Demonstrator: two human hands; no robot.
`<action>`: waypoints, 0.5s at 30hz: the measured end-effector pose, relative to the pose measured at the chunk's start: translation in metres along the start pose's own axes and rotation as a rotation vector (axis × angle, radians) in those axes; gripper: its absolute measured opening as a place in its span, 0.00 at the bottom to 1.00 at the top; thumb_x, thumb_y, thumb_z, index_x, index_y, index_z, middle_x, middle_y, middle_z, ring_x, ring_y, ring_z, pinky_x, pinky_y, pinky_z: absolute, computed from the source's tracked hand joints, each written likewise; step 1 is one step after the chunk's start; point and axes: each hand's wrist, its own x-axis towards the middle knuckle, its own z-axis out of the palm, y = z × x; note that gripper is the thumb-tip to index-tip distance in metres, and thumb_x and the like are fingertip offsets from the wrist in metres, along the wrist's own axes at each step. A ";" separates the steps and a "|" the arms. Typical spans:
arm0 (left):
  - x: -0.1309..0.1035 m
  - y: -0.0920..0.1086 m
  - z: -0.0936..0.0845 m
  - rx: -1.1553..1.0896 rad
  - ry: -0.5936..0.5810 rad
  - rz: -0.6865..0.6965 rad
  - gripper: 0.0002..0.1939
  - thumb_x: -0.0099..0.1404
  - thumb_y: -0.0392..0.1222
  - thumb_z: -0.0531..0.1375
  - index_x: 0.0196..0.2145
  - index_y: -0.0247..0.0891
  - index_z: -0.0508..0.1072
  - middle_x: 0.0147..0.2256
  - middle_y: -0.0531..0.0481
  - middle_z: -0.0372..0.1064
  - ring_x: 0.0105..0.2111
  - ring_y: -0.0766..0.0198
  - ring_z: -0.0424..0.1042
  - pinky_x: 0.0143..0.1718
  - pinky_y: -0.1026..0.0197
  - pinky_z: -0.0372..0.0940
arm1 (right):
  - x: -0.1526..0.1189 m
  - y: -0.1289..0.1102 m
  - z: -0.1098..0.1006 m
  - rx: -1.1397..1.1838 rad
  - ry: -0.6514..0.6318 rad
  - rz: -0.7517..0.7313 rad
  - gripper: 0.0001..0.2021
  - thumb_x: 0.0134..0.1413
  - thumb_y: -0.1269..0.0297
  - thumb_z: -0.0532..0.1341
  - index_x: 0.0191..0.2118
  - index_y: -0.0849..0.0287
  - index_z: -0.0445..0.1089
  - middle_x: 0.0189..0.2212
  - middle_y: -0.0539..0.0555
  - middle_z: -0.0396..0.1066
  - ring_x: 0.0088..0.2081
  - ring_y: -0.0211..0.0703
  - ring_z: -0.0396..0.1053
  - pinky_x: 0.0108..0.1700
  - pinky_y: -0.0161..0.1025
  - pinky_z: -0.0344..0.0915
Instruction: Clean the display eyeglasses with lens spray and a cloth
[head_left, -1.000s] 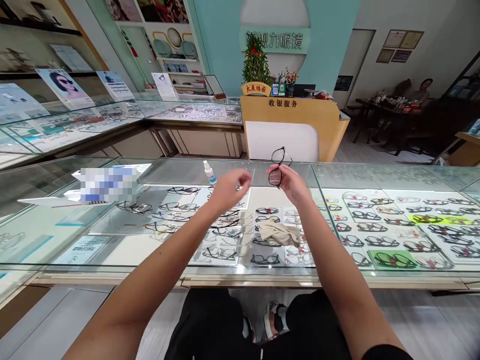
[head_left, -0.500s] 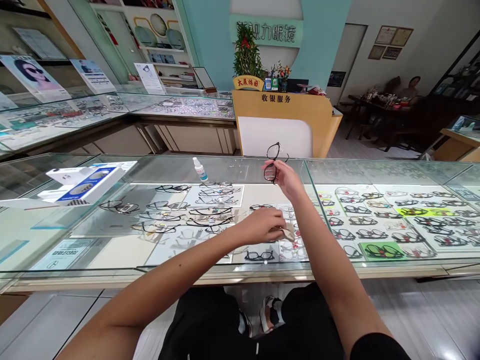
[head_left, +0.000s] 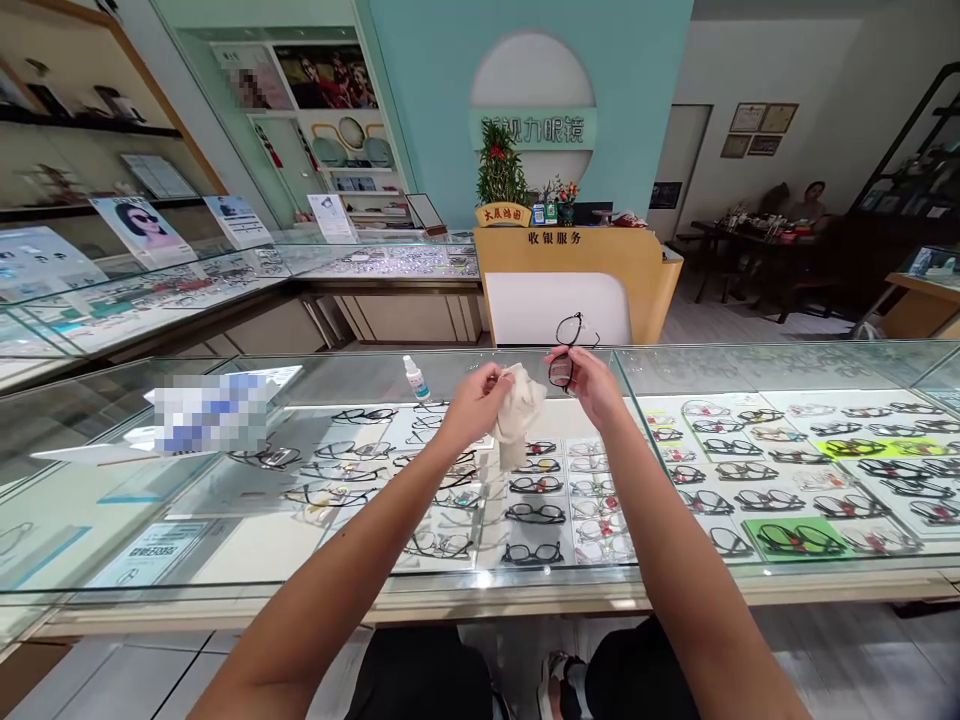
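Observation:
Pinched in my left hand (head_left: 478,402) is a crumpled cream cloth (head_left: 520,404), hanging over the glass counter. My right hand (head_left: 594,385) grips a pair of dark-framed eyeglasses (head_left: 568,330) near the bridge, tilted on end, with one lens up and the other beside my fingers. Cloth and glasses are a small gap apart. Left of my hands, a small white spray bottle (head_left: 415,380) with a blue-green label stands on the counter top. Rows of eyeglasses (head_left: 533,514) lie under the glass below my hands.
The glass display counter (head_left: 360,592) runs across in front of me. White and blue boxes (head_left: 217,415) sit on its left part. More eyeglasses (head_left: 799,540) fill the right section. Beyond stands a wooden cashier desk (head_left: 652,270) with plants (head_left: 501,175). A person (head_left: 810,205) sits far right.
My left hand has risen from low over the counter with the cloth, which now hangs spread out beside the glasses. My right hand still holds the glasses. The view has tilted up.

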 end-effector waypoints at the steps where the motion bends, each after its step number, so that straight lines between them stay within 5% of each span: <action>1: 0.006 0.000 -0.003 0.011 0.037 0.010 0.18 0.69 0.57 0.60 0.30 0.41 0.64 0.25 0.57 0.61 0.25 0.66 0.58 0.28 0.63 0.51 | 0.000 0.000 0.001 -0.001 -0.007 -0.002 0.16 0.55 0.49 0.68 0.41 0.56 0.79 0.42 0.57 0.80 0.39 0.44 0.72 0.39 0.39 0.66; 9: 0.044 -0.017 -0.006 -0.055 0.215 -0.068 0.15 0.68 0.56 0.62 0.35 0.42 0.68 0.28 0.52 0.73 0.30 0.60 0.72 0.35 0.59 0.67 | -0.007 0.004 0.014 -0.042 -0.209 0.051 0.17 0.58 0.49 0.69 0.41 0.58 0.80 0.41 0.58 0.81 0.38 0.44 0.72 0.40 0.41 0.65; 15: 0.034 -0.012 0.007 -0.406 0.173 -0.088 0.21 0.64 0.60 0.66 0.37 0.43 0.64 0.33 0.51 0.77 0.35 0.57 0.78 0.46 0.50 0.74 | -0.009 0.016 0.022 -0.104 -0.285 0.105 0.16 0.60 0.48 0.67 0.41 0.57 0.81 0.40 0.58 0.80 0.38 0.44 0.71 0.42 0.40 0.64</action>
